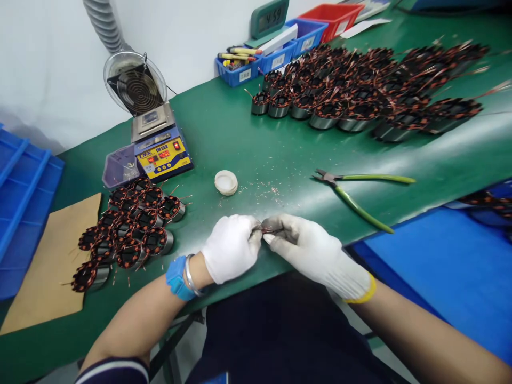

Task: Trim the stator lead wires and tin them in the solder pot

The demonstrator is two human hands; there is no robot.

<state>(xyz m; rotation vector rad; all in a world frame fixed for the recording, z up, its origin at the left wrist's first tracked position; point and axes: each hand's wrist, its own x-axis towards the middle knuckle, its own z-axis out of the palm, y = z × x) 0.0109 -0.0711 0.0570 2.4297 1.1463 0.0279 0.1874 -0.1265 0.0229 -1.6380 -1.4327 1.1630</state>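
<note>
Green tabletop ran back to a white wall, packed w/ parts. Up close, two gloved hands met by the near edge: L hand, blue wristband on, had its fingertips pinched tight on a small bunch of copper wires, and R hand, yellow cuff, had thumb & fingers narrow on the same wires, btwn the two. Whatever else those fingers hid, couldn't tell. Off L, a cluster of wire coils sat partly on brown cardboard, partly on green. Over R, pliers lay w/ green handles spread, apart from the hands. Straight ahead, tiny wire bits were scattered, white cup just beside 'em. Further back L, a yellow-panelled machine showed lit red digits, round clear hood behind it. Far R, big pack of coils! Behind those, blue bins, a red bin & a clock reading 4:59.
</note>
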